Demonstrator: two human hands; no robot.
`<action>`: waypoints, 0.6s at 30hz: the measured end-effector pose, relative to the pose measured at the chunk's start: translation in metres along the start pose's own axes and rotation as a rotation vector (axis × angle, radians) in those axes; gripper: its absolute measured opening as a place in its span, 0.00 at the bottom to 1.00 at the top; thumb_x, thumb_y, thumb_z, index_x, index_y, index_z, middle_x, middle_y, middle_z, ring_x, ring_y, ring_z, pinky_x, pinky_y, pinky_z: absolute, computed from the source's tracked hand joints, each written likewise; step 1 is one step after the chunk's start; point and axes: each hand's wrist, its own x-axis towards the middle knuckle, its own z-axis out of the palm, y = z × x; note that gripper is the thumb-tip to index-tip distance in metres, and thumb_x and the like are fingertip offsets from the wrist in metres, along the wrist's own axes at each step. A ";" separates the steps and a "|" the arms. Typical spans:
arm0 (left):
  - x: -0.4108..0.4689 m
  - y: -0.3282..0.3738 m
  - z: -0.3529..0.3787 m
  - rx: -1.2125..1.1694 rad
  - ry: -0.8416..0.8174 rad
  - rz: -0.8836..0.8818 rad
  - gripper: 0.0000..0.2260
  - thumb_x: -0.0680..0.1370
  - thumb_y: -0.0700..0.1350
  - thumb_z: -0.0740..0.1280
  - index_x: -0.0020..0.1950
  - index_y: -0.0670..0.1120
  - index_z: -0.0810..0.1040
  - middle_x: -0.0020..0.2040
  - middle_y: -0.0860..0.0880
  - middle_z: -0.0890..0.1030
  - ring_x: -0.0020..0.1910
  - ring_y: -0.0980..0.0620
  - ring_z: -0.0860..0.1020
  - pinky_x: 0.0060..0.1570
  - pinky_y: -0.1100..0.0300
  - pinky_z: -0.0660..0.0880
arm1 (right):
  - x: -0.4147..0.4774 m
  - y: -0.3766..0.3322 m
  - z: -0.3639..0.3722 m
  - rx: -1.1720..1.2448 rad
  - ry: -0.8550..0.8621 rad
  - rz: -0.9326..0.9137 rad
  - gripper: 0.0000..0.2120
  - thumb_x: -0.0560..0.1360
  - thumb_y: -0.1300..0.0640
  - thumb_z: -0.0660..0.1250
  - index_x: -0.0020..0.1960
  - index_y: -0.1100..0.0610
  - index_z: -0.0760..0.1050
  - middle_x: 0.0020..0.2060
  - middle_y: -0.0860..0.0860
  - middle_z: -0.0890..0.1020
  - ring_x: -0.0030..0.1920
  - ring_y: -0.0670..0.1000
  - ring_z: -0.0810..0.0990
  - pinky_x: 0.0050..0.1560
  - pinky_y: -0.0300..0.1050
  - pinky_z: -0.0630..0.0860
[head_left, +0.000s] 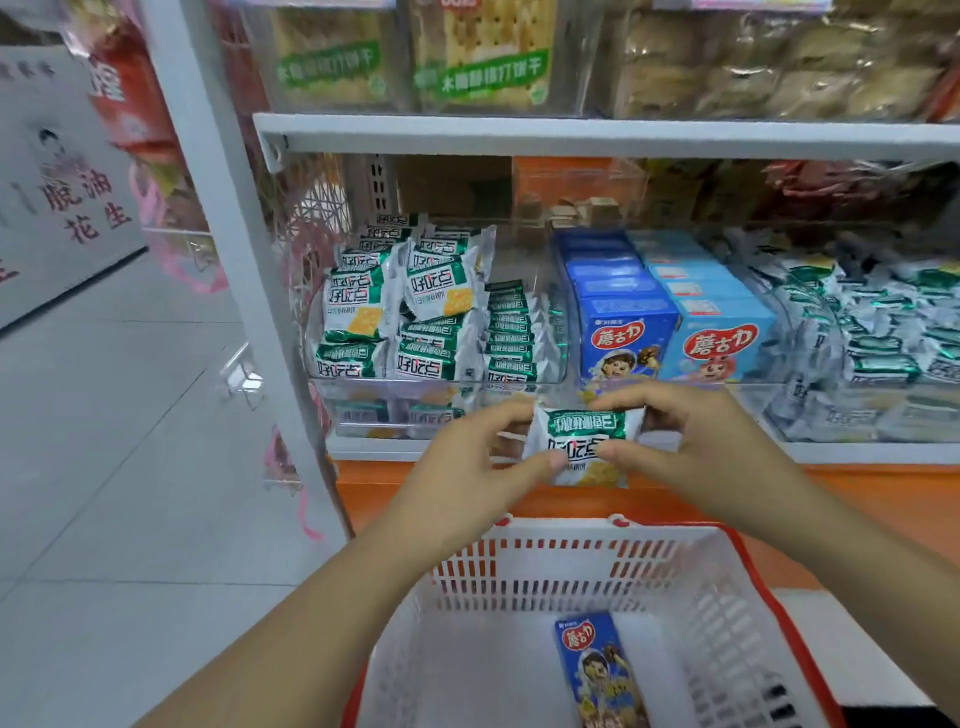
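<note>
Fingers (511, 411) and thumb of the left hand (467, 470) pinch the left edge of a green-and-white cracker packet (582, 441), and the right hand (693, 441) grips its right edge the same way, fingertips curled over the top and thumb pressed against the lower front. The packet is held off any surface, upright with its printed face towards the camera, just in front of the front edge of the lower shelf (857, 452) and above the far rim of the shopping basket (571, 538). The basket is white with a red rim, and a dark blue snack box (597, 670) lies flat on its floor, near the middle. Behind the hands, at the shelf's left end, a clear bin (441, 382) holds a pile of matching cracker packets (410, 306). Beside it to the right stand rows of dark blue boxes (623, 332) and light blue boxes (722, 338). More green-and-white packets (883, 343) fill the shelf's right end.
</note>
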 end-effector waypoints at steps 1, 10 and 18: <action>0.000 0.001 0.004 -0.055 0.017 -0.017 0.07 0.76 0.47 0.70 0.54 0.53 0.79 0.46 0.57 0.83 0.45 0.57 0.81 0.46 0.57 0.79 | -0.005 0.003 0.000 0.095 0.018 0.038 0.16 0.66 0.56 0.76 0.48 0.43 0.77 0.45 0.42 0.83 0.45 0.43 0.82 0.50 0.39 0.78; 0.010 0.001 0.025 -0.237 0.178 -0.074 0.08 0.74 0.38 0.70 0.40 0.47 0.73 0.34 0.57 0.79 0.38 0.60 0.80 0.43 0.67 0.76 | -0.021 0.023 -0.014 0.523 0.097 0.225 0.08 0.70 0.64 0.72 0.38 0.53 0.78 0.37 0.47 0.85 0.41 0.44 0.83 0.44 0.34 0.77; 0.009 0.001 0.027 -0.260 0.151 -0.097 0.10 0.74 0.36 0.69 0.39 0.44 0.69 0.31 0.53 0.79 0.35 0.57 0.80 0.44 0.64 0.76 | -0.026 0.024 -0.009 0.519 0.030 0.192 0.09 0.76 0.62 0.65 0.41 0.51 0.74 0.40 0.52 0.84 0.44 0.50 0.83 0.49 0.44 0.78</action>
